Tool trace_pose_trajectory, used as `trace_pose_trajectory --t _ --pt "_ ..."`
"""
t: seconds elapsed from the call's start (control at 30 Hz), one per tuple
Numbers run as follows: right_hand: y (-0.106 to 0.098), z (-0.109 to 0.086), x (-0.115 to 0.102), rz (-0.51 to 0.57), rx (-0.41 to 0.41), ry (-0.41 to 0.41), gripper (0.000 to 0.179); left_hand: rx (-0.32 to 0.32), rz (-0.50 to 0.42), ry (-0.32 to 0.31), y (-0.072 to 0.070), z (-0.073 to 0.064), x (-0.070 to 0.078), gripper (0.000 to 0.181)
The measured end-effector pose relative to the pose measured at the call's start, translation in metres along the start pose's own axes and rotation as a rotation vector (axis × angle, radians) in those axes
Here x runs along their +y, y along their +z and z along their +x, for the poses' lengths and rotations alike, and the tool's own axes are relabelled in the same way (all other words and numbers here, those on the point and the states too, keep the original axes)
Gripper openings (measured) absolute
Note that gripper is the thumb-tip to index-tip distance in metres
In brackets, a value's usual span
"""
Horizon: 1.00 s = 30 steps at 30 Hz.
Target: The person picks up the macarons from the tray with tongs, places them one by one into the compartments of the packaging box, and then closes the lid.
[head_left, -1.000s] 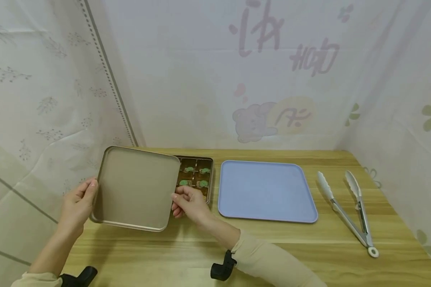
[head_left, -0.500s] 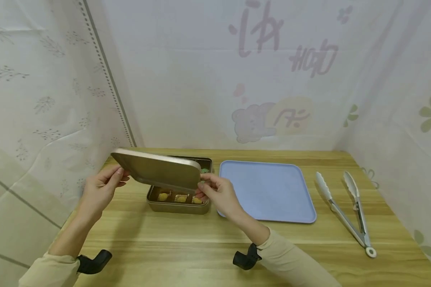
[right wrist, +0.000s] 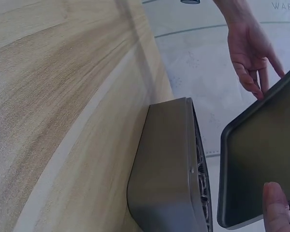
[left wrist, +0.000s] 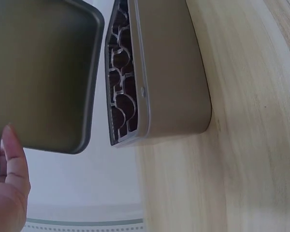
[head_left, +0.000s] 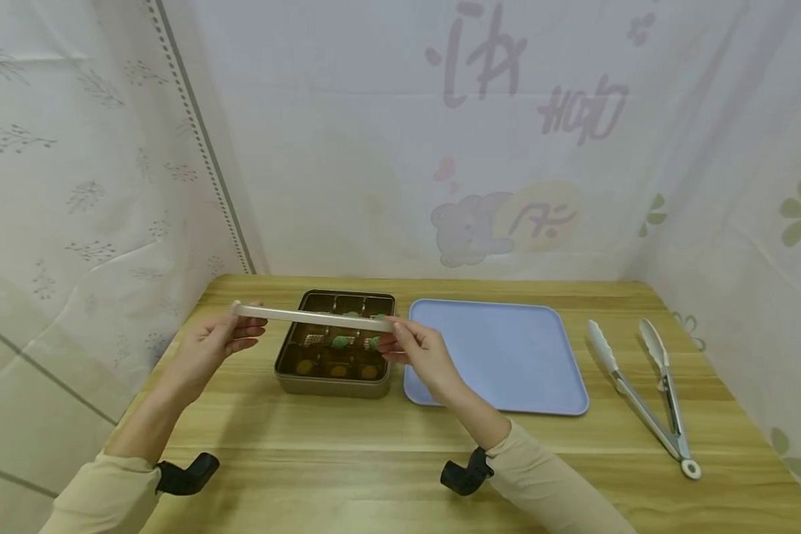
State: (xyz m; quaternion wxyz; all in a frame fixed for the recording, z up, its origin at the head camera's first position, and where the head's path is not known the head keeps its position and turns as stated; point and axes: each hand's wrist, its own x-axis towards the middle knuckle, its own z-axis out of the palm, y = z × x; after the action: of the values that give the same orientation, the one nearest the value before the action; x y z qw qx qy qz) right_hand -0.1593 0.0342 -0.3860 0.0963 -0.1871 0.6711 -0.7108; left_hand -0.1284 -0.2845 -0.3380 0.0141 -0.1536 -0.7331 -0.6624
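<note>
A flat bronze-coloured tin lid (head_left: 314,317) is level and nearly edge-on in the head view, raised over the matching tin box (head_left: 334,387). My left hand (head_left: 210,343) pinches its left edge, and my right hand (head_left: 429,360) pinches the right edge. Both wrist views show the lid's rimmed inside (left wrist: 43,72), with a thumb (right wrist: 275,203) against it in the right wrist view. Below, the uncovered box stands on the table, divided into compartments that hold small green and yellow-orange pieces. The lid hides a strip of the box's middle.
A pale blue rectangular tray (head_left: 497,356) lies right of the box. Farther right, metal tongs (head_left: 647,415) with pale tips lie spread on the wooden table (head_left: 347,467). Printed cloth (head_left: 347,148) hangs behind and at both sides.
Both hands have carried the lid from the box's left side rightward over it. The lid has tilted from showing its broad face to nearly edge-on. Box, tray and tongs stay put.
</note>
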Motion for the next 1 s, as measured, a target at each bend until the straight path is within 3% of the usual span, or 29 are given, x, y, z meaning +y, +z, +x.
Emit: trace_pose_trajectory --t 0.17,0.3,0.4,0.5,0.6,0.8,1.0 --pt "-0.004 0.002 0.006 0.043 0.007 0.008 0.045 -0.049 -0.010 -0.033 -0.002 0.002 -0.006 0.034" --pt "-0.005 0.005 0.009 0.075 0.028 0.032 0.047 -0.061 0.005 -0.072 -0.003 0.004 -0.010 0.054" --pt "-0.005 0.008 0.010 0.085 0.042 0.061 0.046 -0.048 0.090 -0.150 -0.002 0.005 -0.011 0.066" --pt "-0.005 0.010 0.011 0.071 0.059 0.105 0.045 -0.047 0.151 -0.243 -0.002 0.006 -0.012 0.066" --pt "-0.005 0.013 0.015 0.015 0.068 0.129 0.047 -0.056 0.181 -0.296 -0.002 0.007 -0.017 0.064" --pt "-0.001 0.019 0.018 -0.135 0.083 0.088 0.052 -0.029 0.158 -0.293 -0.001 0.012 -0.036 0.063" --pt "0.004 0.025 0.023 -0.254 0.096 0.101 0.060 0.025 0.191 -0.289 0.003 0.016 -0.051 0.063"
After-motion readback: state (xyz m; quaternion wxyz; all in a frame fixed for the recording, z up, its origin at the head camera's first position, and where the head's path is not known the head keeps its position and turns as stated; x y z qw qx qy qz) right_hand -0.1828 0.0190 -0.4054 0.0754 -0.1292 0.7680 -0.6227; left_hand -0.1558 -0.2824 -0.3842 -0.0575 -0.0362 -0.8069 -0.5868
